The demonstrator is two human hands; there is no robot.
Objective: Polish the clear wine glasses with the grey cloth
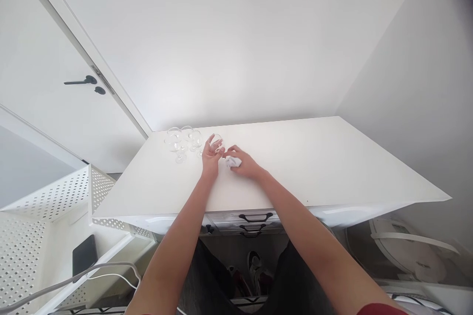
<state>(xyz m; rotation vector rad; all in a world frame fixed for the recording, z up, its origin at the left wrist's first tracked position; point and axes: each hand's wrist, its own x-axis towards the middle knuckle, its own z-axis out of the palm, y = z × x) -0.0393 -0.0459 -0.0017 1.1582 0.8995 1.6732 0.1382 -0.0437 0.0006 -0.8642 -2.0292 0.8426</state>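
My left hand (210, 161) is wrapped round the bowl of a clear stemmed glass (217, 141), which it holds over the white cabinet top (303, 162). Just to the right, my right hand (247, 163) is closed on a crumpled white cloth (233, 161). The fingertips of that hand reach close to the glass's lower end; whether they touch it, I cannot tell. Several more clear stemmed glasses (173, 143) stand together on the cabinet top, left of my left hand.
Black-handled drawers (256, 217) are in the cabinet front. A white wall rises behind. On the left are a door with a black handle (80, 80), a perforated white rack (70, 192), a dark flat device (84, 256) and cables. A white rounded appliance (410, 251) sits low at the right.
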